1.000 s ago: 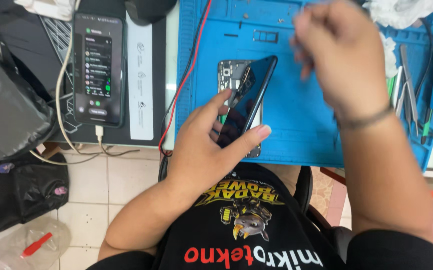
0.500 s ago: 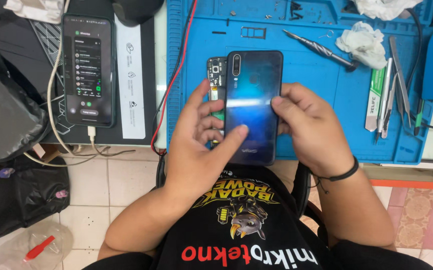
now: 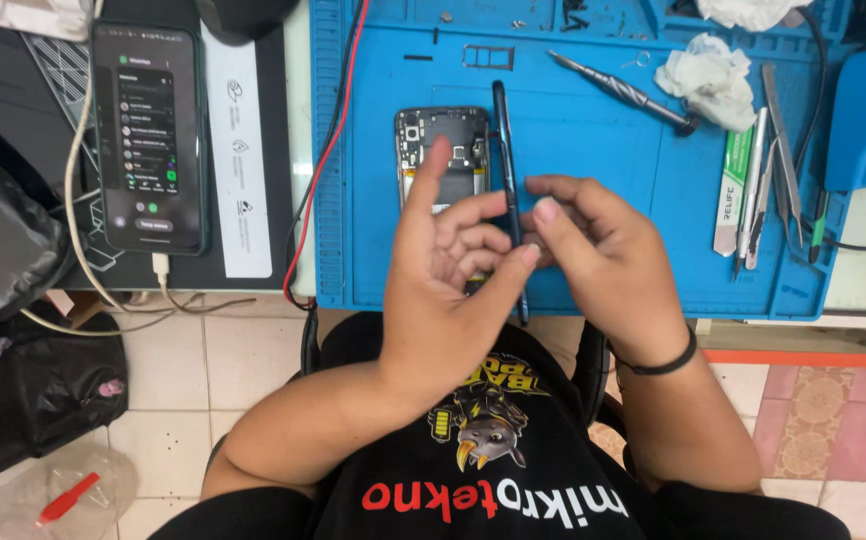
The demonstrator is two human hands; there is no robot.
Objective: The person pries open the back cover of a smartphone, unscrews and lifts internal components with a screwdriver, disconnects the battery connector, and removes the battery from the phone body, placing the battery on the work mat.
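Both hands (image 3: pixel 543 265) around back cover (image 3: pixel 509 190), edge-on, long axis pointing away.

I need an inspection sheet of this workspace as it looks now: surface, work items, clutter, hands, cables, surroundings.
Surface: blue repair mat on a bench.
Work items: dark back cover held on edge, above the mat; opened phone lying flat beside it, insides showing.
Clutter: screwdriver, crumpled tissue, tweezers and pry tools at the mat's right.
Hands: left hand and right hand pinch the cover between their fingers.
Cables: red wire along the mat's left edge; white cable plugged into a lit phone.
Surroundings: tiled floor, black bag.
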